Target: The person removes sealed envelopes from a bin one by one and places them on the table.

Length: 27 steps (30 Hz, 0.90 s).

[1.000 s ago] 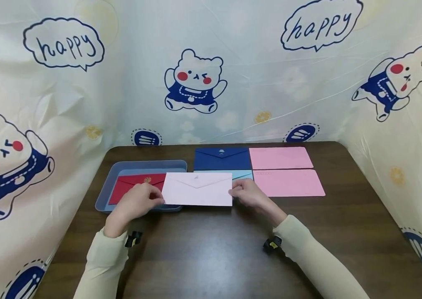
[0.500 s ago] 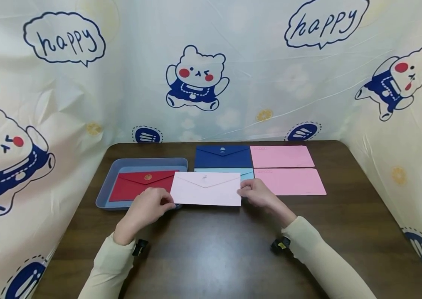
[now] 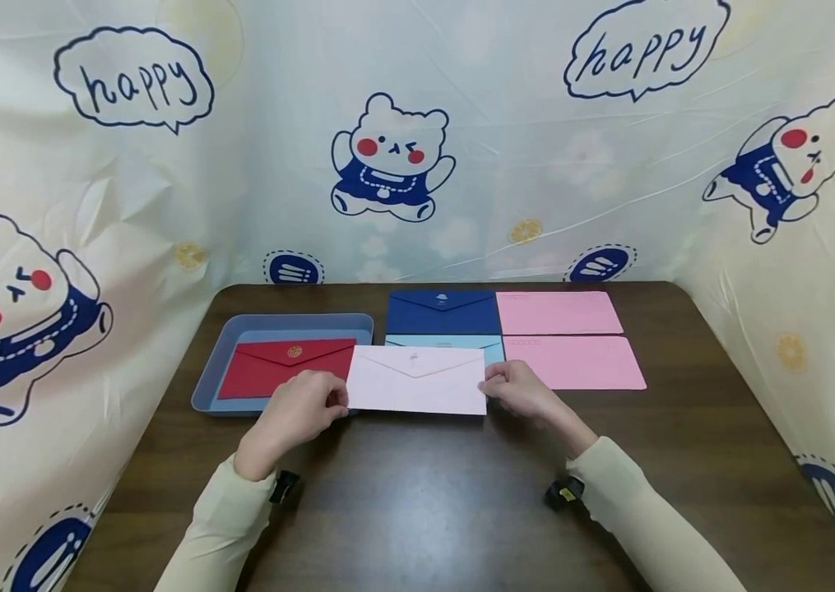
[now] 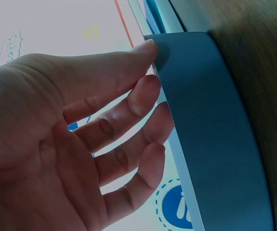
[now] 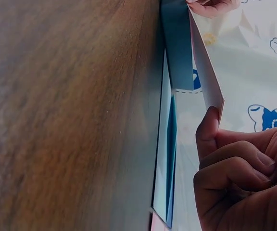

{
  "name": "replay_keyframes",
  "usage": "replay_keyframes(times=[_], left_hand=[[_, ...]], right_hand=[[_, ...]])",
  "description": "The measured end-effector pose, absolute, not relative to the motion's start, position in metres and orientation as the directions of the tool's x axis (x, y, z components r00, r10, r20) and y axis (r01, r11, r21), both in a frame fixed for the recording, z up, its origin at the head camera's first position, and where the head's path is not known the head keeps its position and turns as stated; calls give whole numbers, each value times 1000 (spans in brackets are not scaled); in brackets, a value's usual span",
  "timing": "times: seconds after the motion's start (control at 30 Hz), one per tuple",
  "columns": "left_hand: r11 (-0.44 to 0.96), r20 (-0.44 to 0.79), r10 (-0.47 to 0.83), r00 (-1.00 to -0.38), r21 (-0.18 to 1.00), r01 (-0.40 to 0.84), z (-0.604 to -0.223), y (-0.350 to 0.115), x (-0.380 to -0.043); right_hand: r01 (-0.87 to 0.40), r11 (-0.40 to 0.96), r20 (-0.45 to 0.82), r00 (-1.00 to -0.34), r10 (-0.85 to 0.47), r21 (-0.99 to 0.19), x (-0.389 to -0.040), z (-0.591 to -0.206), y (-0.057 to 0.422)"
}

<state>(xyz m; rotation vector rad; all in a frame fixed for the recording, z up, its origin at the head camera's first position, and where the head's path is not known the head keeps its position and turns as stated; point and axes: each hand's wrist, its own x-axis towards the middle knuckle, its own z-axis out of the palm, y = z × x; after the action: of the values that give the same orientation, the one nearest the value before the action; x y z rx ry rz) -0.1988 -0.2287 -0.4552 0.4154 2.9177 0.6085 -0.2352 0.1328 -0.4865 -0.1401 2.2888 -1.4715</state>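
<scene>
A pale pink-white envelope (image 3: 417,393) with its flap facing up hangs level between my two hands. My left hand (image 3: 302,405) pinches its left end, thumb and forefinger meeting at the edge in the left wrist view. At the opposite end, my right hand (image 3: 526,390) pinches the edge. The right wrist view shows the envelope (image 5: 207,72) raised off the table. Behind my left hand, a red envelope (image 3: 269,372) with a gold seal lies in a blue tray (image 3: 211,376). The pale envelope partly covers a light blue envelope (image 3: 494,352).
A navy envelope (image 3: 442,319) lies behind the light blue one. To their right are two pink sheets or envelopes, a far one (image 3: 559,313) and a near one (image 3: 576,363). All rest on a dark wooden table (image 3: 417,510), with a printed curtain (image 3: 506,164) around it.
Both hands have carried the pale envelope to the right and, lately, slightly nearer to me. More of the red envelope and the tray shows now.
</scene>
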Motion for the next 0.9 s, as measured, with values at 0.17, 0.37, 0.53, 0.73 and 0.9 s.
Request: replay_keyframes(times=[0.17,0.37,0.53,0.73,0.9], left_hand=[[884,-67,289,-955,401,240,-455,-228,-199],[882,-73,287,-955,408,234,-455,-228,-199],[884,-78,287,-955,405,233,-454,-229,-199],[887,-93,294,-951,398,235,-454,-226,-200],[888,-102,295,-950,396,233,-455,-225,-201]], right_hand=[[129,440,-284,-908,-309,-889,-234,-487,140],[95,456,-262,-911,-318,-885,-234,-487,150],[86,457,-259,-907,-332,-885,-233,-487,156],[95,441,-265,-902,-342,-893,-229,-487,160],[132,442,-295,-899,-324,-887,-226,-487,162]])
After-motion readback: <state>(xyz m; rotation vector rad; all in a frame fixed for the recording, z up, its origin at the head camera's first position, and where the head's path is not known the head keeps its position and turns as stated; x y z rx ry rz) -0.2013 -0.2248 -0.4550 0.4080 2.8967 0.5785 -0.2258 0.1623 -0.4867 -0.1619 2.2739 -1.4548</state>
